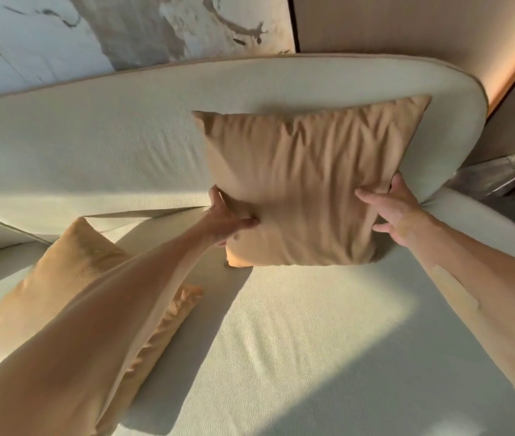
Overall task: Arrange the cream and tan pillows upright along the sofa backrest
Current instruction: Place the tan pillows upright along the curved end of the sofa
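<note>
1. Nearest the lens: left forearm (92, 325) stretched across the seat, over a second tan pillow (61, 287) lying flat on the cushion, not yet stood up.
2. Left hand (228, 218) closed on the lower left edge of the upright tan pillow (306, 184), thumb pressed into the fabric.
3. Right hand (397, 215) spread, fingers curled around the lower right edge, gripping loosely.
4. Upright pillow against the cream sofa backrest (92, 146) near its right end, bottom edge apparently just touching the seat (297, 341); hard to confirm.
5. Roughly one pillow placed, one left; no cream pillows in view.
</note>
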Motion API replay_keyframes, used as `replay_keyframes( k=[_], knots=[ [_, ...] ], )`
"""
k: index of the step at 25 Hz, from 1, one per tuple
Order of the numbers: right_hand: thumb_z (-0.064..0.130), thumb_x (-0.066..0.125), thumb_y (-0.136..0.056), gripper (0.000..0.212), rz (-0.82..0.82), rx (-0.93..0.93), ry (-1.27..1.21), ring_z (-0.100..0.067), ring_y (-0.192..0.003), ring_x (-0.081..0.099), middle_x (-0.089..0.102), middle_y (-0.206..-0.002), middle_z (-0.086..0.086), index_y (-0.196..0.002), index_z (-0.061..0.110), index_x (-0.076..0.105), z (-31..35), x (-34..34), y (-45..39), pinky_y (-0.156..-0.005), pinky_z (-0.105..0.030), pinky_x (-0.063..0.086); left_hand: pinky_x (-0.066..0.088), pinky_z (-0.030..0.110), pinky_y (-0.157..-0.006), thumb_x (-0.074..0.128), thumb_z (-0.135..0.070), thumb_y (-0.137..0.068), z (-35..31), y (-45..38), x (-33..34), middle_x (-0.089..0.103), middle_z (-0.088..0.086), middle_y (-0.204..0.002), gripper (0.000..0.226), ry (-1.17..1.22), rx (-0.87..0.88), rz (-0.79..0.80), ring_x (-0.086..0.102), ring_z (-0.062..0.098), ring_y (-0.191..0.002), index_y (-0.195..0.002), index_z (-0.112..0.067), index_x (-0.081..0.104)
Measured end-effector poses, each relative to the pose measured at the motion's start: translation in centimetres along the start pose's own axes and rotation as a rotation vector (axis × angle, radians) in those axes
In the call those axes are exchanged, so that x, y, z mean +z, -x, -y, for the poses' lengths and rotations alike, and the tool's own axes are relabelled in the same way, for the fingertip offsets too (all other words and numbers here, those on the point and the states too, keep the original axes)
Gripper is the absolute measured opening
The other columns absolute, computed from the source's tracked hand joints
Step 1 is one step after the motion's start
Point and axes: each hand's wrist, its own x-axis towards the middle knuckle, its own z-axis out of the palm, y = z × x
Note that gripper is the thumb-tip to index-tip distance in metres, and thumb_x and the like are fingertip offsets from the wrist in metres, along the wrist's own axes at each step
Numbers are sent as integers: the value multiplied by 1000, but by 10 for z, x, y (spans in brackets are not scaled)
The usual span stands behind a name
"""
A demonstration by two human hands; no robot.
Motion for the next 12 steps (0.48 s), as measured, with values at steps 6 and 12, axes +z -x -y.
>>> replay_keyframes(
  k=[6,12],
  knots=[
    [25,69,-89,98,23,-85,75,-12,-141,35,20,-160,19,-154,42,-1,-14,13,-15,-113,-44,31,58,49,-78,79,-21,-77,1,-16,-1,40,-10,-137,120,-71,-49,79,47,22,-117,-152,-36,-13],
    [33,72,-85,102,-25,-249,293,-5,-145,20,12,-165,6,-156,30,-1,-17,20,12,-117,-26,19,55,47,-85,78,-27,-78,2,2,-15,23,-9,-160,112,-76,-33,100,42,25,-133,-152,-46,-4]
  ],
)
